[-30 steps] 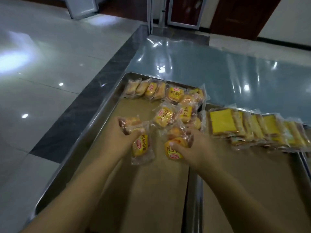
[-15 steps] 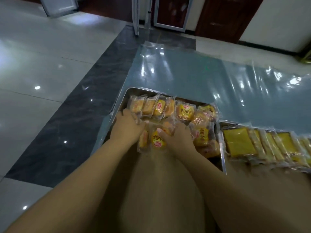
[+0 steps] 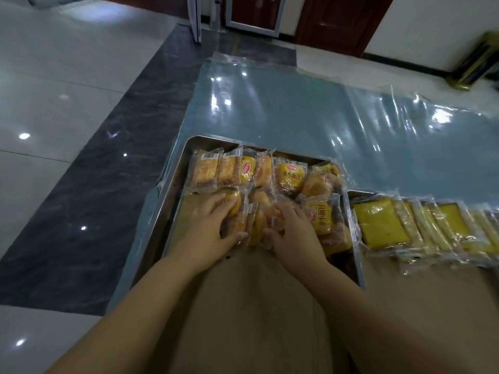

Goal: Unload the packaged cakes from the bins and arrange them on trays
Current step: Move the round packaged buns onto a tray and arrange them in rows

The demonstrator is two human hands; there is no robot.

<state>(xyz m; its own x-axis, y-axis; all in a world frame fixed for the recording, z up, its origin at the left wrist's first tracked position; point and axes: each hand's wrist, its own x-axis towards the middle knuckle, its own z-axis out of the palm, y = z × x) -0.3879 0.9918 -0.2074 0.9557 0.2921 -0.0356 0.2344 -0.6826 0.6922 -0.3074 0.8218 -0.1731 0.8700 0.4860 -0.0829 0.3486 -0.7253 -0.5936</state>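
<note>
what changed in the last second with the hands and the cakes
The left hand and the right hand carried the wrapped cakes they grip forward, from the middle of the left tray up against the back row of packets, and drew closer together. The back row and the yellow slices beside the tray stayed put.

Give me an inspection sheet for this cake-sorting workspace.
Surface: blue-grey tabletop under shiny clear film, carrying two trays.
Job's things: silver metal tray lined with brown paper holds clear-wrapped golden round cakes at its far end; second paper-lined tray holds an overlapping row of wrapped flat yellow cake slices; no bins in view.
Clutter: nothing seen.
Hands: left hand and right hand each grip round-cake packs on the silver tray.
Cables: nothing seen.
Surroundings: glossy tiled floor, dark wooden doors, brass-coloured stand.
</note>
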